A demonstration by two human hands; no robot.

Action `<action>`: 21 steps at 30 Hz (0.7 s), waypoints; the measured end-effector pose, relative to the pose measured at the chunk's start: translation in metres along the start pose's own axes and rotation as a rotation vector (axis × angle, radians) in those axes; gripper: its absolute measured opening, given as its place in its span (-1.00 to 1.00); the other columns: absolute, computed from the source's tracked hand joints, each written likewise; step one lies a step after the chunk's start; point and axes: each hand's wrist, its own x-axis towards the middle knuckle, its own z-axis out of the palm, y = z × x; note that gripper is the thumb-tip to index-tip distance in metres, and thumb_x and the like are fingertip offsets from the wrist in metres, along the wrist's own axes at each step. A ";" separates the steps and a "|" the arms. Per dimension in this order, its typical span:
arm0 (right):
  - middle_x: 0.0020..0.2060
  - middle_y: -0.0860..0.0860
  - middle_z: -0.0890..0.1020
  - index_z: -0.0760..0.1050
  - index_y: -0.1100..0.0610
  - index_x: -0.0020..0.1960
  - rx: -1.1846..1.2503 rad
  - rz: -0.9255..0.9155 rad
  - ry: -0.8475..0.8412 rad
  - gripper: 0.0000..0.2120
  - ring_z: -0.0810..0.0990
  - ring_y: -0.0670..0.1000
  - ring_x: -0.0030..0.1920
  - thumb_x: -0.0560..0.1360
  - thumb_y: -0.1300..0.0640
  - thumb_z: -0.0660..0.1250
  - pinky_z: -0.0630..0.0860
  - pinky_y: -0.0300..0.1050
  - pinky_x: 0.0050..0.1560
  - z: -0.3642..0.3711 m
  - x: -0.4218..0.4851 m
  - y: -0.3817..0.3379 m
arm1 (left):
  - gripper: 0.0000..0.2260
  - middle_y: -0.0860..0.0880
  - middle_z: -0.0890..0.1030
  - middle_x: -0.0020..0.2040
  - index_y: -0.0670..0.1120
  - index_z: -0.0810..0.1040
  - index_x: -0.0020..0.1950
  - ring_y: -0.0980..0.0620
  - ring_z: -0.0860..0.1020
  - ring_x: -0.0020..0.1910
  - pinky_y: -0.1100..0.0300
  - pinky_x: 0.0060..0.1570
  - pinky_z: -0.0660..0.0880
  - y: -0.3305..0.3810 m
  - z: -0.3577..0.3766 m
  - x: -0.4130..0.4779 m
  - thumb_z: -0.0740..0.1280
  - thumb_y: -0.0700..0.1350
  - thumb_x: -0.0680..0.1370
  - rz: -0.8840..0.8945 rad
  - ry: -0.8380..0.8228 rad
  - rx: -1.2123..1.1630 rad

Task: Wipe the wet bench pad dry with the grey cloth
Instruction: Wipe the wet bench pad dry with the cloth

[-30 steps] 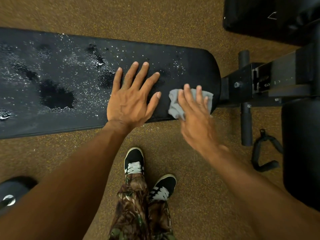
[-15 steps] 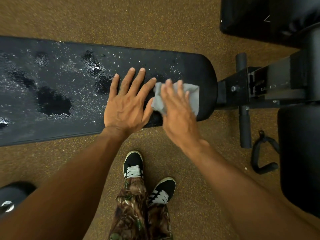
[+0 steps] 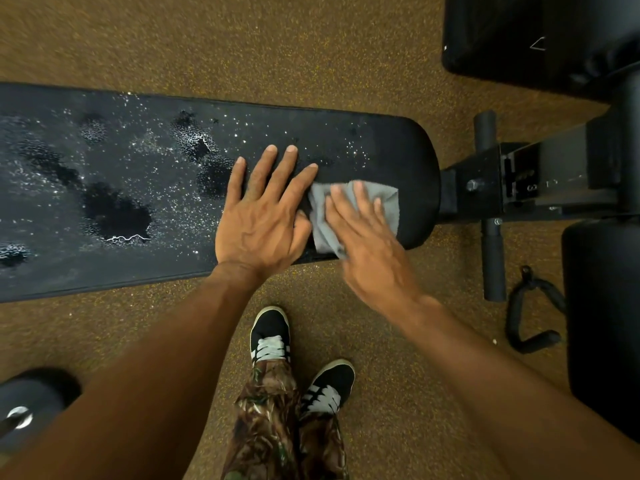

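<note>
The long black bench pad [image 3: 145, 271] runs across the view, with puddles and droplets over its left and middle parts. My left hand [image 3: 263, 216] lies flat on the pad, fingers spread, holding nothing. Right beside it, my right hand [image 3: 363, 233] presses the grey cloth [image 3: 384, 199] flat against the pad near its rounded right end. The cloth shows past my fingertips and at my palm's left side. The pad's right end looks mostly free of drops.
The bench's black metal frame [image 3: 502, 188] with a crossbar [image 3: 491, 258] joins the pad's right end. Black padded blocks [image 3: 602, 306] stand at the right. A black cable handle [image 3: 530, 310] lies on the brown speckled floor. My shoes [image 3: 270, 337] stand below the pad.
My right hand slid the cloth left and up the pad toward my left hand, and has now come slightly back down. My left hand stayed in place.
</note>
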 end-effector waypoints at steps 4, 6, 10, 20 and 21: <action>0.58 0.07 0.08 0.01 0.16 0.56 -0.078 -0.001 -0.025 -0.32 -0.04 0.14 0.59 0.48 0.21 0.15 -0.03 0.18 0.55 -0.014 -0.020 0.029 | -0.42 -0.10 0.25 0.63 0.01 0.27 0.61 -0.17 0.17 0.62 -0.26 0.56 0.07 0.000 -0.001 0.000 0.08 0.05 0.56 -0.004 -0.011 0.020; 0.60 0.09 0.07 0.01 0.17 0.58 -0.024 0.132 0.030 -0.37 -0.08 0.15 0.59 0.55 0.21 0.13 -0.09 0.15 0.56 -0.016 0.003 0.021 | -0.41 -0.10 0.25 0.63 0.01 0.27 0.61 -0.17 0.17 0.62 -0.26 0.56 0.07 0.000 -0.001 0.001 0.08 0.05 0.56 -0.003 -0.011 0.021; 0.59 0.11 0.10 0.06 0.17 0.59 0.114 0.216 0.107 -0.38 -0.10 0.21 0.59 0.60 0.23 0.23 -0.11 0.22 0.57 -0.003 0.037 -0.015 | -0.44 -0.11 0.25 0.63 0.01 0.28 0.60 -0.16 0.17 0.62 -0.27 0.55 0.08 0.000 0.001 0.000 0.05 0.08 0.59 -0.001 -0.001 0.010; 0.61 0.09 0.07 0.06 0.18 0.60 0.051 0.205 0.084 -0.36 -0.09 0.20 0.60 0.57 0.32 0.19 -0.10 0.17 0.57 -0.015 0.037 0.010 | -0.42 -0.11 0.26 0.62 0.00 0.30 0.59 -0.17 0.18 0.62 -0.28 0.54 0.10 0.001 0.002 0.000 0.14 0.05 0.55 -0.001 0.018 0.022; 0.60 0.10 0.08 0.06 0.19 0.60 0.072 0.239 0.105 -0.38 -0.10 0.23 0.60 0.59 0.30 0.19 -0.09 0.21 0.57 -0.014 0.049 0.002 | -0.42 -0.11 0.26 0.62 -0.01 0.31 0.58 -0.17 0.18 0.62 -0.28 0.54 0.10 0.000 0.002 0.000 0.15 0.05 0.55 -0.004 0.023 0.022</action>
